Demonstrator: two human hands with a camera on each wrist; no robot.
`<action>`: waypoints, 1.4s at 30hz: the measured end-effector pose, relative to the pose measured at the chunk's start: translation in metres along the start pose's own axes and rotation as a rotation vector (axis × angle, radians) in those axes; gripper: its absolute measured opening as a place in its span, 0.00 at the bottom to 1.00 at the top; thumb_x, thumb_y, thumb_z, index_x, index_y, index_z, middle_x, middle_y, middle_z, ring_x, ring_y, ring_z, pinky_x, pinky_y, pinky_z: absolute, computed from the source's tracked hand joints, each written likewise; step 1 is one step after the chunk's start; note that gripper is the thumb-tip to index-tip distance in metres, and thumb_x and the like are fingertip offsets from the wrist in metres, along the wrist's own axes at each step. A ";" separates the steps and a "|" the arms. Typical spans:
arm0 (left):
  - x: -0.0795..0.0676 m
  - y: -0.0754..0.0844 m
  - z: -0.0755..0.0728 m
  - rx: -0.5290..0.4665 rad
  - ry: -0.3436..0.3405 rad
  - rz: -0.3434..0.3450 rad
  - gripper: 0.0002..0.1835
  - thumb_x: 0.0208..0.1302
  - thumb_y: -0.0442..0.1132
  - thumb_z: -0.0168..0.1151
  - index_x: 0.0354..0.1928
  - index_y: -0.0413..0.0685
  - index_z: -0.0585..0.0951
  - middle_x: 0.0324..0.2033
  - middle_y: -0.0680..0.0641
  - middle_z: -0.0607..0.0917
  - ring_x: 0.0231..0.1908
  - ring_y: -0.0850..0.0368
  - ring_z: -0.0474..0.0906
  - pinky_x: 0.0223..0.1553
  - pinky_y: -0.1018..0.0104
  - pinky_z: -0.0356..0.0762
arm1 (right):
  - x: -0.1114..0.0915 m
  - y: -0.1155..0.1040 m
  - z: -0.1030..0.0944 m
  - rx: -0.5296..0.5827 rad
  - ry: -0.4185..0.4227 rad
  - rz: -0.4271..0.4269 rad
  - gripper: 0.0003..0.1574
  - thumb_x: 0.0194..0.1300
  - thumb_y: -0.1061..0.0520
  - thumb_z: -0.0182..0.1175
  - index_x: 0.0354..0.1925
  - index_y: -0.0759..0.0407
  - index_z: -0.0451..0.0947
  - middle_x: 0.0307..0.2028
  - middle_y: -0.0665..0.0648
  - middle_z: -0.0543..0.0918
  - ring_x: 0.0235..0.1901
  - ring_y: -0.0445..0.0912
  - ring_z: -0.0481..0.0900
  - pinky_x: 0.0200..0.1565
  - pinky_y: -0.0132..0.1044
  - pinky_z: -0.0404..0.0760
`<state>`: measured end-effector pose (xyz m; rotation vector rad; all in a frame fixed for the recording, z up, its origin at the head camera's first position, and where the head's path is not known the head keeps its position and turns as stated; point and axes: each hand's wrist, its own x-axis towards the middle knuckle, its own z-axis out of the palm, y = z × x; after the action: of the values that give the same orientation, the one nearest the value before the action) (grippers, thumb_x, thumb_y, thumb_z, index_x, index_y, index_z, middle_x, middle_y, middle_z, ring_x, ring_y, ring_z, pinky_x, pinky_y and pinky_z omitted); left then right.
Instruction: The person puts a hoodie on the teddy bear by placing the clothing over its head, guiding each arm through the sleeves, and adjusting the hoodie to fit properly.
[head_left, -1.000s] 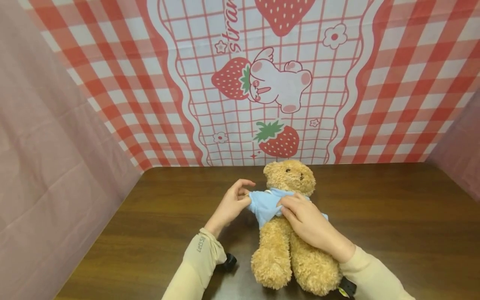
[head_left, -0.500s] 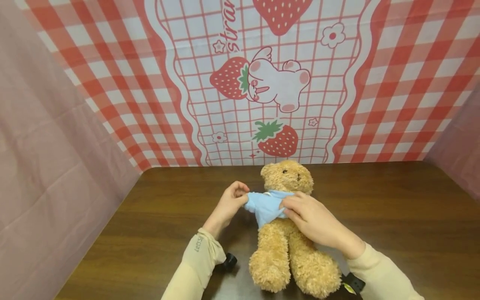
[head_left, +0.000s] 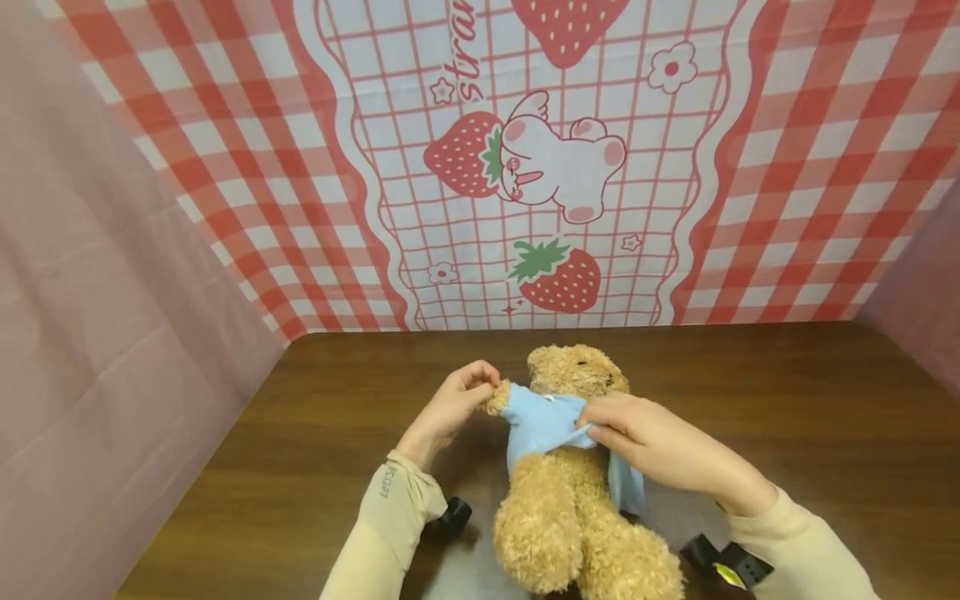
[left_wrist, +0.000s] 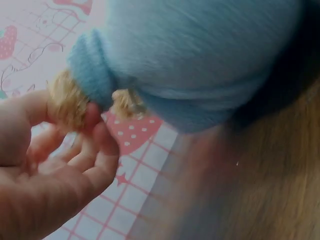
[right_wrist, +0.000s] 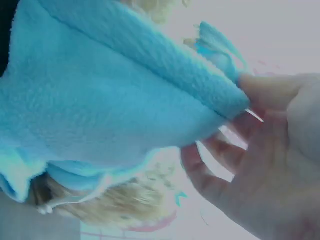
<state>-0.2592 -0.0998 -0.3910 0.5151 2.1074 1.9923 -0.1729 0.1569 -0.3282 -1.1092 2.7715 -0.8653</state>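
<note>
A tan plush teddy bear (head_left: 540,525) in a light blue fleece jacket (head_left: 536,429) leans back over the table, its head at the far side. My left hand (head_left: 450,412) pinches the bear's paw (left_wrist: 67,102), which pokes out of the sleeve cuff (left_wrist: 90,70). Between thumb and fingers, my right hand (head_left: 667,437) pinches the hemmed front edge (right_wrist: 195,85) of the jacket and draws it away from the belly. A loose blue flap (head_left: 627,485) hangs at the bear's right side in the head view. The bear's other arm is hidden.
The brown wooden table (head_left: 315,433) ends at a strawberry-print checked cloth (head_left: 562,167) hanging behind it. Pink drapes (head_left: 112,292) flank both sides. Black wrist devices (head_left: 453,517) sit under both forearms.
The paw by my left hand now shows beyond the cuff. My right hand has moved right and nearer with the jacket edge. The bear has tipped, its head lower and feet closer.
</note>
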 end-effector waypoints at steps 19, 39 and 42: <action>-0.014 0.032 0.005 0.397 -0.071 0.029 0.14 0.52 0.43 0.67 0.39 0.47 0.79 0.31 0.49 0.80 0.26 0.61 0.73 0.28 0.67 0.72 | 0.015 0.019 0.034 -0.010 0.285 0.140 0.21 0.59 0.54 0.61 0.52 0.54 0.75 0.46 0.51 0.77 0.26 0.35 0.70 0.30 0.30 0.72; -0.010 0.017 -0.016 0.326 -0.098 0.073 0.09 0.58 0.34 0.60 0.40 0.36 0.80 0.38 0.42 0.79 0.35 0.61 0.72 0.33 0.69 0.74 | 0.013 0.022 0.024 -0.037 0.286 0.111 0.13 0.58 0.59 0.61 0.44 0.51 0.78 0.41 0.49 0.80 0.30 0.38 0.74 0.31 0.32 0.74; -0.013 0.018 -0.023 0.372 -0.163 0.074 0.10 0.61 0.35 0.58 0.42 0.39 0.81 0.40 0.42 0.78 0.35 0.59 0.71 0.35 0.66 0.74 | 0.009 0.025 0.017 0.059 0.242 0.186 0.11 0.60 0.57 0.60 0.43 0.50 0.78 0.38 0.48 0.79 0.26 0.37 0.72 0.27 0.31 0.72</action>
<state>-0.2536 -0.1250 -0.3723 0.7977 2.3900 1.5308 -0.1916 0.1580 -0.3539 -0.7677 2.9555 -1.1149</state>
